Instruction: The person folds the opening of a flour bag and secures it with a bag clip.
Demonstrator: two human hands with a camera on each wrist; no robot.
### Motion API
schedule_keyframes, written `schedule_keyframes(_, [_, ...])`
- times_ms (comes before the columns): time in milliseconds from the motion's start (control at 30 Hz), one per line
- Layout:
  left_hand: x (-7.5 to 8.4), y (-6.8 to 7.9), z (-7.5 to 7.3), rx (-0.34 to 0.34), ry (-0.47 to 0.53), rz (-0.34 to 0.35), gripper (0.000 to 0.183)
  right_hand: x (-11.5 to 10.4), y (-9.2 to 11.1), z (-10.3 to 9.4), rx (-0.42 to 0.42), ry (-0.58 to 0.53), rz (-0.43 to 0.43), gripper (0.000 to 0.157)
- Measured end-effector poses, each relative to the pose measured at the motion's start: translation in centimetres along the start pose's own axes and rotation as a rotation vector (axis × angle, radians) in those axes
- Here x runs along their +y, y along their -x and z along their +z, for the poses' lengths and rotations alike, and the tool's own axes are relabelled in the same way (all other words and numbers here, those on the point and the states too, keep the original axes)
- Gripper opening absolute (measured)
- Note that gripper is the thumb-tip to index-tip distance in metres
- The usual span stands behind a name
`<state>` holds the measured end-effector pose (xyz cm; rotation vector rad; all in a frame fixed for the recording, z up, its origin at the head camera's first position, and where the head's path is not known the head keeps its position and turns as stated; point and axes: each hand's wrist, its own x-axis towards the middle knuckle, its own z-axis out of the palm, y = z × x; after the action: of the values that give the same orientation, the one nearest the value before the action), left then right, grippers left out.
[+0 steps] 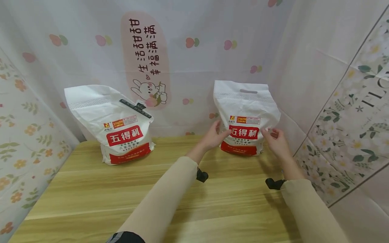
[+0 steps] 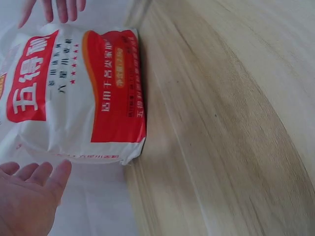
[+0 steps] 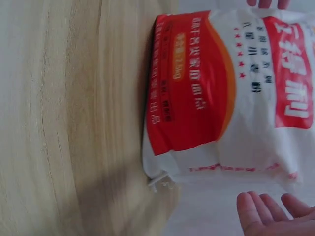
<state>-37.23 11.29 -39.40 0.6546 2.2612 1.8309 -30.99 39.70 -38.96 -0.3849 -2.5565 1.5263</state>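
Observation:
A white flour bag with red label panels and a cut-out handle stands upright at the back right of the table. My left hand is beside its left side, thumb overlapping the bag's front in the head view. On the opposite side is my right hand, fingertips close to the bag's edge. In the left wrist view, a narrow gap shows between the left fingers and the flour bag. The right wrist view likewise shows the right hand apart from the bag, fingers loosely bent.
A second flour bag leans at the back left of the wooden table, with a dark clip across its upper corner. A printed curtain hangs behind the table, and a floral panel stands along the right side.

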Motion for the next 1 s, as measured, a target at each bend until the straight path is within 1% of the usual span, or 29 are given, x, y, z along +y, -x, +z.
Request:
schedule_keyframes(67, [-0.1, -0.5, 0.5, 0.004, 0.025, 0.005, 0.079, 0.2, -0.5, 0.3, -0.007, -0.034, 0.012, 0.112])
schedule_keyframes(133, [-0.3, -0.8, 1.0, 0.01, 0.038, 0.0, 0.08, 0.6, -1.0, 0.7, -0.013, -0.097, 0.021, 0.112])
schedule_keyframes(233, [-0.6, -1.1, 1.5, 0.007, 0.015, 0.002, 0.081, 1.2, -1.6, 1.3, -0.014, -0.179, 0.035, 0.111])
schedule_keyframes(300, [-0.8, -1.2, 1.7, -0.004, 0.003, 0.009, 0.081, 1.6, -1.9, 1.7, -0.017, -0.205, 0.043, 0.11])
schedule_keyframes(367, [-0.8, -1.3, 1.7, -0.018, 0.003, 0.022, 0.08, 1.9, -2.1, 1.9, -0.021, -0.182, 0.043, 0.111])
schedule_keyframes(400, [-0.8, -1.4, 1.8, -0.022, 0.002, 0.016, 0.079, 2.1, -2.2, 2.0, -0.024, -0.174, 0.042, 0.11])
schedule_keyframes(533, [-0.6, -1.6, 1.7, -0.046, 0.04, -0.005, 0.076, 2.3, -2.6, 1.9, -0.048, -0.09, 0.003, 0.107])
schedule_keyframes(633, [-0.6, -1.4, 1.5, -0.061, 0.054, -0.026, 0.075, 2.3, -2.8, 2.0, -0.062, -0.06, 0.0, 0.106])
schedule_keyframes(800, [-0.8, -1.2, 1.4, -0.07, 0.069, -0.031, 0.075, 2.0, -2.6, 2.2, -0.054, -0.064, 0.041, 0.105])
schedule_keyframes(900, [-1.0, -1.3, 1.4, -0.067, 0.083, -0.022, 0.076, 1.9, -2.4, 2.3, -0.039, -0.069, 0.042, 0.103])
schedule_keyframes(1000, [-1.4, -1.2, 1.3, -0.059, 0.095, -0.028, 0.078, 1.7, -2.1, 2.5, -0.034, -0.071, 0.045, 0.103])
